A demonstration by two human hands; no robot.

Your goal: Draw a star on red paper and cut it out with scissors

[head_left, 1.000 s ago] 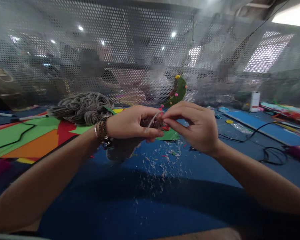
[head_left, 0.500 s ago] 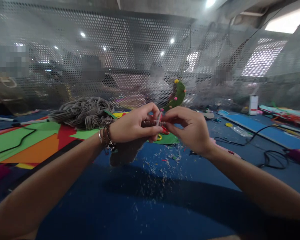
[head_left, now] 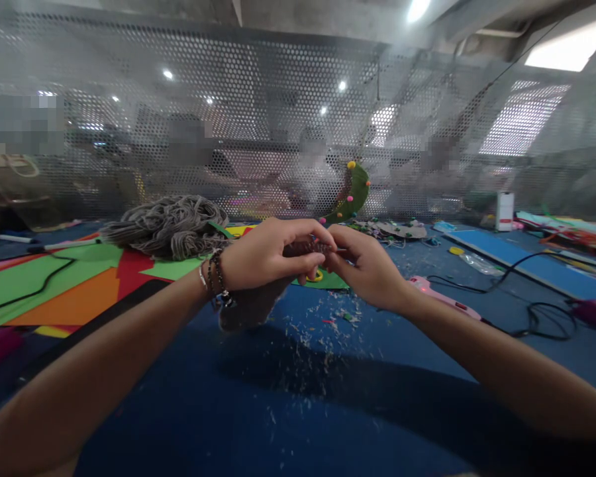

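Note:
Both hands meet above the middle of the blue table. My left hand (head_left: 265,255), with bracelets at its wrist, is closed around a dark brown ridged piece (head_left: 302,248), thumb below and fingers over it. Closed in a pinch, my right hand (head_left: 365,265) touches the right end of that piece; its fingertips are partly hidden. A flat grey-brown shape (head_left: 253,310) shows below my left hand; whether it joins the ridged piece I cannot tell. Behind the fingers, a yellow loop (head_left: 318,275) lies on green material (head_left: 334,281).
Grey yarn (head_left: 173,225) lies on coloured sheets (head_left: 74,291) at left. A pink glue gun (head_left: 444,298) with a black cord (head_left: 531,318) rests at right. White shreds (head_left: 312,358) litter the table. Behind stands a green curved piece with pompoms (head_left: 360,192); farther back, a perforated screen (head_left: 278,86).
The pale strip between my fingers no longer shows. My right hand has shifted left and slightly down, against the left fingertips. More of the glue gun is visible.

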